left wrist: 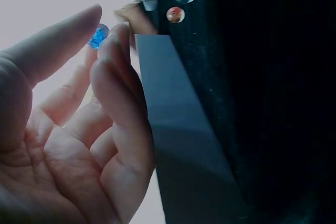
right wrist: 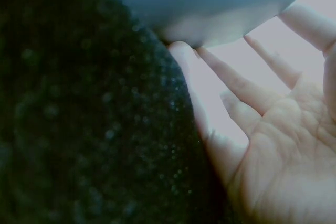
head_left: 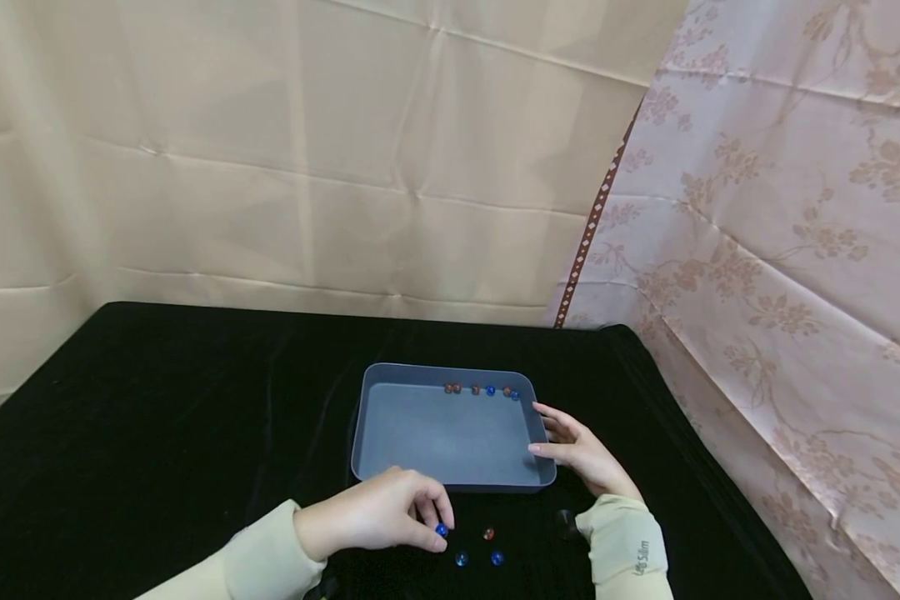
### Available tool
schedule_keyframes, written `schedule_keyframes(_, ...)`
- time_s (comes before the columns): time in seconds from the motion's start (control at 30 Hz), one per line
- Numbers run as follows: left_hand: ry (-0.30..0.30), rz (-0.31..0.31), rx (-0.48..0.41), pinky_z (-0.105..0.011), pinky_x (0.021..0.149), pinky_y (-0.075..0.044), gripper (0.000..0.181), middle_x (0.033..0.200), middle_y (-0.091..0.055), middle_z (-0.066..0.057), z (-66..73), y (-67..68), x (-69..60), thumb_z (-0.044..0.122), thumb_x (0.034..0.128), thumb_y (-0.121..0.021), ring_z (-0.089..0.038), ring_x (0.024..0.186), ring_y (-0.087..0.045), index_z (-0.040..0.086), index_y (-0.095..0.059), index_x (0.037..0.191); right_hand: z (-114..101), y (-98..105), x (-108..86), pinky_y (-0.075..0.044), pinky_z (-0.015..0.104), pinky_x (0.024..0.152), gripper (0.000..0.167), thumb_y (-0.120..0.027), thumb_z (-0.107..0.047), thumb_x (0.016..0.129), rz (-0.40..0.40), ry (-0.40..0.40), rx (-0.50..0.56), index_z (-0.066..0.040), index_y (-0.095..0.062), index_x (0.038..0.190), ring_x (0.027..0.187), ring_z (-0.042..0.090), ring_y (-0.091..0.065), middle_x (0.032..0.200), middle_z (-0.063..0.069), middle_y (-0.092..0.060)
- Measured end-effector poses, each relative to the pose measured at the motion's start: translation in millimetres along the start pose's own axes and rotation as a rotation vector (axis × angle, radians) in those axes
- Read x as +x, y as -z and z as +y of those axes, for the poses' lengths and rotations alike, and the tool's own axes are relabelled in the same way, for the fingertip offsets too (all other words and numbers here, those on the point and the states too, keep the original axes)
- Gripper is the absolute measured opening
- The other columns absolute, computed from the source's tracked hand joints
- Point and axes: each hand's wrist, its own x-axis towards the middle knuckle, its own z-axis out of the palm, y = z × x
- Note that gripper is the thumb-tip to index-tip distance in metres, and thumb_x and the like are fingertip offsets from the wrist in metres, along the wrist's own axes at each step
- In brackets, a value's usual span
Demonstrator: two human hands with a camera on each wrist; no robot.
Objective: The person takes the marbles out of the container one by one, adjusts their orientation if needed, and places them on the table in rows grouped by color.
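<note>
Between thumb and fingertips, my left hand point(head_left: 382, 510) pinches a blue glass marble point(left wrist: 98, 36), just in front of the tray's near wall. A shallow grey-blue tray point(head_left: 450, 429) lies on the black cloth. At its right side, my right hand point(head_left: 579, 450) holds the wall, thumb over the rim and fingers against the outside point(right wrist: 226, 72). Close to the left hand, a reddish marble point(head_left: 489, 533) and two blue marbles, one left point(head_left: 461, 559) and one right point(head_left: 497, 557), lie on the cloth. Several brown and blue marbles point(head_left: 476, 389) sit along the tray's far wall.
Black cloth point(head_left: 157, 433) covers the table. Behind it hangs a cream curtain point(head_left: 270, 167), with a pink floral curtain point(head_left: 780, 250) along the right. A dark object point(head_left: 566, 523), its kind unclear, shows beside the right sleeve.
</note>
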Motion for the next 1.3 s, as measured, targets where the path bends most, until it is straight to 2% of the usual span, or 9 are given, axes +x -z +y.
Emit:
schedule_keyframes(0.67, 0.012, -0.041, 0.045, -0.019, 0.065, -0.045, 0.012, 0.073, -0.065, 0.011, -19.7, -14.1, 0.8, 0.012, 0.0806, -0.079, 0.001, 0.066, -0.057, 0.015, -0.07, 0.088, 0.4, 0.6, 0.9, -0.044, 0.051, 0.106, 0.069, -0.067, -0.02, 0.093, 0.0, 0.0, 0.005, -0.017, -0.034, 0.154, 0.137, 0.04, -0.042, 0.157, 0.023, -0.032)
schedule_keyframes(0.93, 0.014, -0.045, 0.083, -0.018, 0.062, -0.044, 0.013, 0.07, -0.065, 0.011, -22.6, -17.6, 2.1, 0.011, 0.0796, -0.08, 0.003, 0.063, -0.055, 0.016, -0.07, 0.087, 0.8, 0.4, 0.2, -0.044, 0.051, 0.106, 0.069, -0.067, -0.02, 0.093, -0.004, 0.005, 0.003, -0.017, -0.033, 0.154, 0.136, 0.039, -0.042, 0.157, 0.023, -0.032)
schedule_keyframes(1.13, 0.042, -0.066, 0.071, -0.018, 0.059, -0.044, 0.013, 0.068, -0.066, 0.009, -23.9, -19.2, 3.0, 0.009, 0.0799, -0.08, 0.001, 0.06, -0.055, 0.014, -0.07, 0.086, 1.1, -0.2, 0.0, -0.044, 0.051, 0.106, 0.069, -0.066, -0.019, 0.093, -0.008, 0.01, 0.006, -0.017, -0.033, 0.154, 0.136, 0.039, -0.042, 0.157, 0.023, -0.032)
schedule_keyframes(1.3, 0.04, -0.08, 0.079, -0.018, 0.059, -0.045, 0.012, 0.068, -0.065, 0.01, -24.8, -18.6, 4.0, 0.01, 0.0806, -0.079, 0.002, 0.059, -0.056, 0.015, -0.07, 0.086, 0.8, -0.3, 0.3, -0.045, 0.05, 0.105, 0.068, -0.066, -0.019, 0.094, -0.003, 0.006, 0.005, -0.016, -0.034, 0.154, 0.135, 0.039, -0.043, 0.156, 0.023, -0.033)
